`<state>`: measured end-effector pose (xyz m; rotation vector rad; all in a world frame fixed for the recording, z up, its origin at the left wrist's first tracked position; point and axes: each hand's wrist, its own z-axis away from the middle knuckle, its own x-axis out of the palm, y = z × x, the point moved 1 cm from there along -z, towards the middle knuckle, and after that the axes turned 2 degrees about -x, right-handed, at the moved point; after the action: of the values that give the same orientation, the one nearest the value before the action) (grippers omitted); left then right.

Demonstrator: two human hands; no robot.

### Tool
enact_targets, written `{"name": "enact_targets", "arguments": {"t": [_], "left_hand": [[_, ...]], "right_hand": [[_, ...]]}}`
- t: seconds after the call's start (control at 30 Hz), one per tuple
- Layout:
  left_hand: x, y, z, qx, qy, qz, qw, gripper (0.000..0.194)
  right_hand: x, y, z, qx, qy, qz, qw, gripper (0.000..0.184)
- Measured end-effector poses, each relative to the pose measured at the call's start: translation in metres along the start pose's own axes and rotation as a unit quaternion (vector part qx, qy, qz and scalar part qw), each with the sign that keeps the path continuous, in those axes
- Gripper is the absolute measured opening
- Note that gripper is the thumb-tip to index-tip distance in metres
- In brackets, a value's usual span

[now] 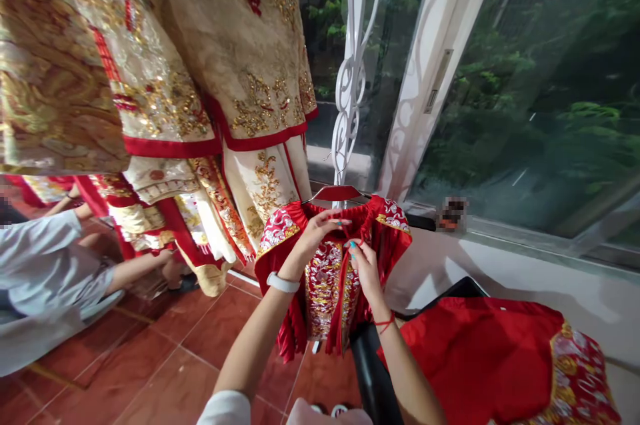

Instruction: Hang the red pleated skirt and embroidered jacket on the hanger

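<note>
A red embroidered garment (pixel 325 281) hangs in front of me from a hanger (pixel 337 193). Its front panel carries gold and silver stitching, and its shoulders have white and gold patterns. At the neckline my left hand (pixel 317 235) is closed, with thumb and fingers together around a thin red tie; the exact grip is partly hidden. Just right of it, my right hand (pixel 365 268) pinches the same red tie (pixel 345 271), whose tails fall over the embroidery. The two hands are close together but apart.
Cream and gold embroidered jackets (pixel 240 78) hang at the left. A white scrolled metal stand (pixel 345 91) rises before the windows. Red embroidered cloth (pixel 480 358) lies at the right over something black. Another person in a pale shirt (pixel 55 265) sits at the left on the red-tiled floor's side.
</note>
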<state>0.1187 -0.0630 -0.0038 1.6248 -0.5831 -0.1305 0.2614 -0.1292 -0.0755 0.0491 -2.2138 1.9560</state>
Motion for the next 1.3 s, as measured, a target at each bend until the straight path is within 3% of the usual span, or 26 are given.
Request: {"name": "enact_targets", "arguments": {"t": [0.1,0.2,0.3,0.43,0.5,0.53,0.6,0.63,0.67,0.73,0.77,0.83,0.87,0.93,1.03,1.13,1.23,1.3], "left_hand": [[-0.014,0.031,0.036,0.089,0.108,0.158,0.977,0.040],[-0.045,0.055,0.086,0.190,0.191,0.255,0.928,0.026],[-0.086,0.060,0.128,0.256,0.297,0.247,0.886,0.015],[-0.141,0.041,0.153,0.245,0.474,0.118,0.838,0.023],[-0.162,0.027,0.161,0.203,0.547,0.052,0.810,0.025],[-0.168,0.019,0.165,0.154,0.563,0.005,0.812,0.023],[-0.166,0.004,0.170,0.024,0.553,-0.144,0.820,0.022],[-0.156,-0.004,0.170,-0.025,0.537,-0.235,0.810,0.024],[-0.142,-0.012,0.167,-0.044,0.521,-0.320,0.790,0.028],[-0.098,-0.028,0.149,0.014,0.488,-0.443,0.752,0.040],[-0.073,-0.036,0.132,0.066,0.448,-0.466,0.760,0.043],[-0.024,-0.053,0.091,0.126,0.313,-0.461,0.821,0.046],[-0.004,-0.061,0.070,0.128,0.289,-0.449,0.836,0.043],[0.021,-0.075,0.037,0.102,0.293,-0.419,0.854,0.028],[0.024,-0.090,0.021,0.071,0.275,-0.300,0.911,0.021],[0.006,-0.093,0.035,-0.002,0.147,-0.055,0.988,0.036],[-0.012,-0.079,0.047,-0.068,0.070,0.150,0.984,0.032],[-0.016,-0.063,0.043,-0.065,0.050,0.180,0.980,0.032]], "right_hand": [[0.000,0.009,0.009,-0.036,0.079,-0.023,0.996,0.040],[-0.011,0.009,0.009,-0.057,0.032,0.020,0.998,0.044],[-0.033,-0.004,-0.004,-0.109,0.011,0.136,0.985,0.037],[-0.057,-0.036,-0.033,-0.192,-0.007,0.295,0.936,0.032],[-0.059,-0.048,-0.043,-0.227,-0.033,0.340,0.912,0.034],[-0.058,-0.051,-0.046,-0.238,-0.053,0.351,0.904,0.034],[-0.054,-0.053,-0.049,-0.248,-0.082,0.355,0.898,0.034],[-0.051,-0.052,-0.049,-0.249,-0.085,0.351,0.898,0.033],[-0.050,-0.051,-0.048,-0.247,-0.083,0.346,0.901,0.033],[-0.046,-0.048,-0.046,-0.240,-0.076,0.330,0.910,0.032],[-0.044,-0.047,-0.044,-0.237,-0.074,0.320,0.914,0.031],[-0.041,-0.047,-0.042,-0.231,-0.073,0.303,0.922,0.029],[-0.039,-0.047,-0.041,-0.228,-0.074,0.296,0.925,0.028],[-0.040,-0.048,-0.038,-0.220,-0.075,0.286,0.930,0.027],[-0.053,-0.046,-0.034,-0.209,-0.107,0.293,0.927,0.026],[-0.072,-0.041,-0.032,-0.188,-0.107,0.366,0.905,0.025],[-0.073,-0.036,-0.034,-0.212,0.010,0.424,0.880,0.024],[-0.057,-0.036,-0.039,-0.262,0.104,0.395,0.874,0.024]]}}
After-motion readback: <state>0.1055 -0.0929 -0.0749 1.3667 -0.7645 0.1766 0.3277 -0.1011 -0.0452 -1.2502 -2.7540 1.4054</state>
